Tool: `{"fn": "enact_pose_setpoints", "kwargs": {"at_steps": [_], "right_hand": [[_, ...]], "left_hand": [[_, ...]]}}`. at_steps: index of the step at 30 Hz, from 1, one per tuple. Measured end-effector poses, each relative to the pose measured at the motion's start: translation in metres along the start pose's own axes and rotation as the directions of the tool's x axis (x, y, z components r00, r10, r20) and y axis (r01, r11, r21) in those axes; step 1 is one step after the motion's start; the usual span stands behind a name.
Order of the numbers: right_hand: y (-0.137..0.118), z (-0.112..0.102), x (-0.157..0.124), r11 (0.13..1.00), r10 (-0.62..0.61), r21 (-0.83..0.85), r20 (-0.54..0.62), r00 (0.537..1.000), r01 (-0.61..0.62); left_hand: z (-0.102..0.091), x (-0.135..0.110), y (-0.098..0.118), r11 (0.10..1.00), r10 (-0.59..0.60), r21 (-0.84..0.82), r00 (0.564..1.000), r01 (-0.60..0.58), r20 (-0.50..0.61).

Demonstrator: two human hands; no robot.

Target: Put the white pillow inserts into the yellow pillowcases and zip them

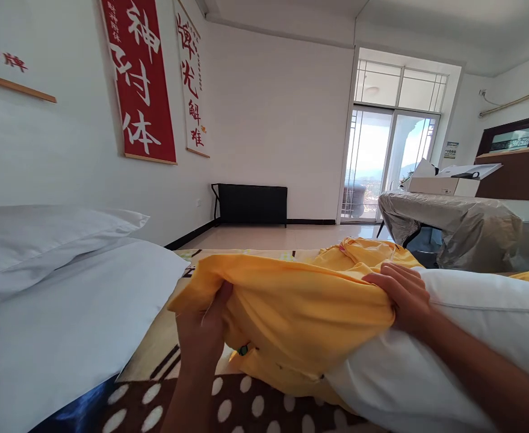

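A yellow pillowcase (pixel 300 307) covers one end of a white pillow (pixel 472 337) lying across a bed. My left hand (pixel 203 334) is closed on the left edge of the yellow pillowcase, fingers tucked into the fabric. My right hand (pixel 402 294) grips the pillowcase's bunched rim where it meets the bare white pillow, fingers curled over the cloth. Part of the pillowcase hangs down between my two hands.
Two white pillows (pixel 52 282) are stacked at the left. The bedsheet (pixel 246 409) is brown with white dots. A plastic-covered piece of furniture (pixel 458 228) with boxes stands at the right. Red scrolls (pixel 140 78) hang on the wall; a black radiator (pixel 251 204) and glass door (pixel 388 162) lie beyond.
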State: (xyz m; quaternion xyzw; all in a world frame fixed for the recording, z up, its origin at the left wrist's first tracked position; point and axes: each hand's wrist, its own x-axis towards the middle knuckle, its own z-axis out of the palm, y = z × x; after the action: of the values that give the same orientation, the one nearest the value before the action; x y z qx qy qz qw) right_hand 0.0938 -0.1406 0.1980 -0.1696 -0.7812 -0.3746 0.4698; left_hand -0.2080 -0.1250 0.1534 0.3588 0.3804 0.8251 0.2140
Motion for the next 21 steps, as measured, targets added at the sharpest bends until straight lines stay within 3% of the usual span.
{"fn": "enact_pose_setpoints", "kwargs": {"at_steps": [2,5,9,12,16,19,21], "right_hand": [[0.003,-0.001,0.004,1.0,0.017,0.006,0.153,0.988,-0.018],[0.007,-0.002,0.008,0.998,0.065,-0.006,0.348,0.935,-0.067],[0.007,-0.002,0.01,0.994,0.111,-0.029,0.409,0.906,-0.109],[0.004,0.0,0.01,0.988,0.152,-0.056,0.41,0.899,-0.142],[0.003,0.003,0.006,0.997,0.075,0.0,0.315,0.946,-0.08],[0.009,0.004,0.002,0.997,0.083,-0.016,0.211,0.974,-0.081],[0.015,0.005,0.0,0.993,0.119,-0.045,0.161,0.98,-0.113]], "left_hand": [[0.003,0.004,-0.007,0.992,-0.056,-0.115,0.998,0.056,-0.004],[0.005,0.008,-0.01,0.964,-0.118,-0.242,0.993,0.113,-0.006],[0.001,0.009,-0.002,0.935,-0.114,-0.339,0.993,0.104,-0.01],[-0.006,0.008,0.005,0.962,-0.067,-0.265,0.998,0.068,0.012],[-0.009,0.002,0.011,0.997,0.065,-0.038,0.984,-0.072,-0.164],[-0.006,-0.002,0.011,0.987,0.113,-0.085,0.966,-0.136,-0.234],[-0.005,0.0,0.009,0.99,0.064,-0.105,0.969,-0.092,-0.24]]}}
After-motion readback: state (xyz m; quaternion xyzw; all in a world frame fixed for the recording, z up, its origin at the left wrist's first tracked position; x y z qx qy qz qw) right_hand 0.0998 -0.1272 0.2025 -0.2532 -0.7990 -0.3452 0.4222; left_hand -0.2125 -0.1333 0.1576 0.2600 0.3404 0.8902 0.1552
